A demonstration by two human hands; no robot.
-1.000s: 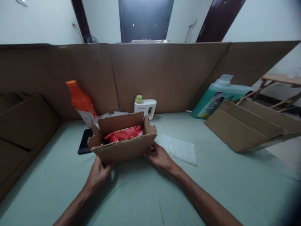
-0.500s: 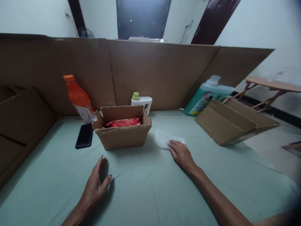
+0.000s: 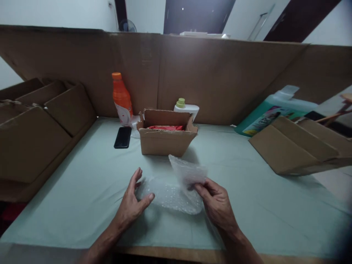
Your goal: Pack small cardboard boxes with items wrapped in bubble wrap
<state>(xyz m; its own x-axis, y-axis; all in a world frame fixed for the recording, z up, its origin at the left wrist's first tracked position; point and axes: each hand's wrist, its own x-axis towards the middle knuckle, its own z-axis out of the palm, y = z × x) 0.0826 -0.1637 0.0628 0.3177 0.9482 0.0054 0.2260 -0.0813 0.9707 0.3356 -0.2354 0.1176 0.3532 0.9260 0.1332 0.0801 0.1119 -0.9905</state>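
A sheet of clear bubble wrap (image 3: 170, 196) is raised in front of the small cardboard box, with one part folded upward. My right hand (image 3: 218, 203) pinches it at the right end between thumb and fingers. At the other end is my left hand (image 3: 133, 203), thumb and fingers spread around the wrap's edge but not closed on it; whether it touches the wrap I cannot tell. The small open cardboard box (image 3: 166, 142) stands just beyond, and the top of a red packet (image 3: 166, 128) shows inside it.
Left of the box lie a black phone (image 3: 122, 138) and an orange bottle (image 3: 121, 97). Behind it is a white bottle with a green cap (image 3: 187, 108). A green jug (image 3: 264, 113) leans beside a cardboard box (image 3: 291, 146) at right. Larger boxes (image 3: 35, 143) stand left; a cardboard wall (image 3: 220, 77) closes the back.
My right hand has picked up the bubble wrap from the cloth and drawn it nearer, between my hands. My left hand remains open, now beside the wrap. The camera view has shifted.
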